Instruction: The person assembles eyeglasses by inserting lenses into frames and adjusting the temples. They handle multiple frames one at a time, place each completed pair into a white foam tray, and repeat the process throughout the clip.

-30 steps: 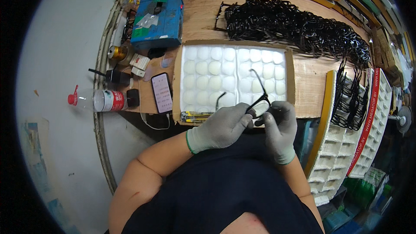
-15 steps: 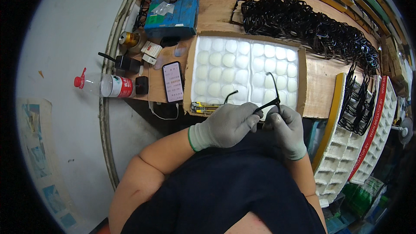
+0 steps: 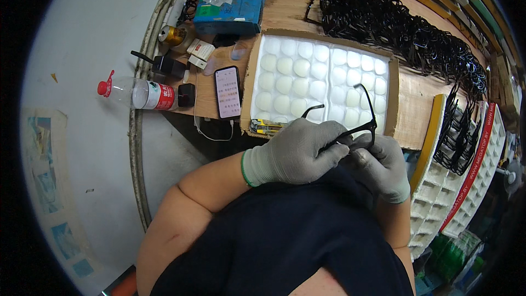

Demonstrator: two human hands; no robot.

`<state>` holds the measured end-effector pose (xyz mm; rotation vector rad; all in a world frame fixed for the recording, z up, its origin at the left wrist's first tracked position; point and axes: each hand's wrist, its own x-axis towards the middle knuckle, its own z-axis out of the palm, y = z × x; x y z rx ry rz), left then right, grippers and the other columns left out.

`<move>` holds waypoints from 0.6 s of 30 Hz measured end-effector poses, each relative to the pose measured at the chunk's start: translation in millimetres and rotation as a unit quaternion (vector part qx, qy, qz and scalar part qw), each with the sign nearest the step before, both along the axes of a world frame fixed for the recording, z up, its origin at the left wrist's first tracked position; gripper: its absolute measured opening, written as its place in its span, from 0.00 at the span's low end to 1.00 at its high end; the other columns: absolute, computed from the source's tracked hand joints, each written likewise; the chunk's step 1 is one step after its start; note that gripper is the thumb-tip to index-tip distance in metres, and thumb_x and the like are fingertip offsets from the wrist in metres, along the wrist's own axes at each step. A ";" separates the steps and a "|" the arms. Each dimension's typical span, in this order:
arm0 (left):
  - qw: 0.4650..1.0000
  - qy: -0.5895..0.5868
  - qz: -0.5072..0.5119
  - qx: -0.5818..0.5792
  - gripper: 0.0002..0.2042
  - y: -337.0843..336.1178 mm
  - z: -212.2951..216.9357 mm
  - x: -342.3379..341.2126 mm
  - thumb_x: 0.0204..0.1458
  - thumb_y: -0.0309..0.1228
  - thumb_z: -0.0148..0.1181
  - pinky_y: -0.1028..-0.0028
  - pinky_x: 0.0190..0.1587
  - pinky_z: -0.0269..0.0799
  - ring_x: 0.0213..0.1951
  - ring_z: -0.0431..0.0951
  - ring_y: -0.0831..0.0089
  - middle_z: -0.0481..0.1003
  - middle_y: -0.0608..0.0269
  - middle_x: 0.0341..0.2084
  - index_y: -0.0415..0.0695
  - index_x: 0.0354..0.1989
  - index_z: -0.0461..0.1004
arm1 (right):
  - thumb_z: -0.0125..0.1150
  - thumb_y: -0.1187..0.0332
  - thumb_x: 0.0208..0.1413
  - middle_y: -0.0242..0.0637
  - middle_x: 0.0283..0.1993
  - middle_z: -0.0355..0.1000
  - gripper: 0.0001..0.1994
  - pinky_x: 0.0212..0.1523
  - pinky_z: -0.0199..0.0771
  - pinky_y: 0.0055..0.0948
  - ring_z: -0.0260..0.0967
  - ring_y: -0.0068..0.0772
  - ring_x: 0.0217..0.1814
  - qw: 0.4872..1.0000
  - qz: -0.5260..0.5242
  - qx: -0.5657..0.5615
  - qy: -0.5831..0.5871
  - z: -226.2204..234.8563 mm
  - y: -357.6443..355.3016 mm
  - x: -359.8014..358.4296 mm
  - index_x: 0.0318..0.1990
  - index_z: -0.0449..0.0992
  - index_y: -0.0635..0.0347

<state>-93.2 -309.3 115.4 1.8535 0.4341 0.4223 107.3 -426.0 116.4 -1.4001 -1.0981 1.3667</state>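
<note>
A thin black eyeglass frame (image 3: 366, 127) sits between both hands, just over the near edge of the brown cardboard box (image 3: 247, 92) of round whitish lenses (image 3: 301, 67). It has turned from face-up to nearly edge-on, and its lens openings are now hidden. The grey-gloved left hand (image 3: 304, 151) and grey-gloved right hand (image 3: 386, 165) both have fingers clamped on it, suggesting close work at a rim; lens seating can't be told.

Your left hand (image 3: 301, 153) and right hand (image 3: 386, 167) hide much of those glasses (image 3: 360, 129) tbh, and the bottom edge chops some orange thing (image 3: 127, 284).
</note>
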 end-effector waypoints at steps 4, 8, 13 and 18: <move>0.992 -0.013 0.036 0.116 0.08 -4.0 -7.1 4.4 0.58 0.29 0.63 0.69 0.24 0.75 0.20 0.82 0.62 0.78 0.55 0.18 0.36 0.37 0.77 | 0.58 0.69 0.64 0.29 0.25 0.71 0.10 0.30 0.64 0.24 0.63 0.19 0.28 0.999 -0.013 0.033 0.002 -20.1 -3.4 -2.6 0.36 0.79 0.68; 0.982 0.014 0.077 0.171 0.07 -9.6 -15.5 5.0 0.57 0.28 0.63 0.67 0.23 0.74 0.19 0.81 0.59 0.76 0.53 0.16 0.36 0.35 0.77 | 0.55 0.70 0.65 0.30 0.28 0.74 0.10 0.31 0.66 0.23 0.66 0.18 0.29 0.999 -0.043 0.019 0.004 -31.2 -0.4 -9.7 0.37 0.79 0.68; 0.970 0.064 0.123 0.199 0.07 -6.1 -31.3 10.6 0.57 0.29 0.63 0.65 0.22 0.73 0.18 0.80 0.58 0.75 0.52 0.15 0.37 0.35 0.77 | 0.60 0.67 0.65 0.34 0.29 0.76 0.11 0.35 0.72 0.23 0.70 0.21 0.31 0.992 -0.064 -0.091 -0.054 -38.5 9.5 -10.7 0.37 0.79 0.69; 0.963 0.180 -0.006 0.199 0.09 13.5 -23.9 10.8 0.59 0.34 0.62 0.62 0.23 0.73 0.20 0.80 0.53 0.75 0.51 0.15 0.40 0.35 0.77 | 0.75 0.66 0.52 0.46 0.44 0.74 0.21 0.45 0.77 0.32 0.74 0.34 0.44 0.910 -0.141 0.181 -0.346 -56.9 2.0 -17.4 0.47 0.74 0.69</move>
